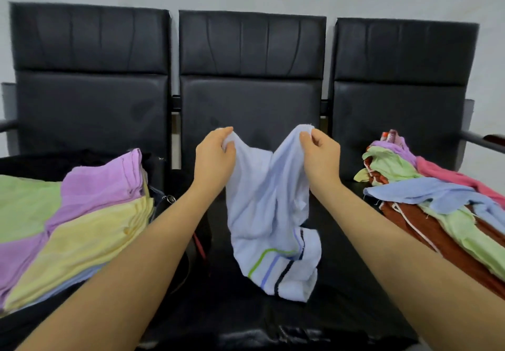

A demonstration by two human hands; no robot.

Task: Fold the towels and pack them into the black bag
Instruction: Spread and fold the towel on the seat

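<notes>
Two bare hands lift a pale blue cotton towel with green, blue and black stripes [269, 214] above the middle seat of a row of black padded chairs [251, 96]. The left hand [214, 156] curls its fingers round one upper corner; the right hand [321, 154] pinches the other between thumb and fingertips. Folded purple, yellow and green towels [73, 214] lie stacked on the black bag [177, 200] at left. A loose heap of unfolded coloured towels [437, 195] sits at right.

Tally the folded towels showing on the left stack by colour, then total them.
Purple folded cloth towel: 1
Green folded cloth towel: 1
Yellow folded cloth towel: 1
Pale blue folded cloth towel: 1, only an edge showing
Total: 4 visible
</notes>
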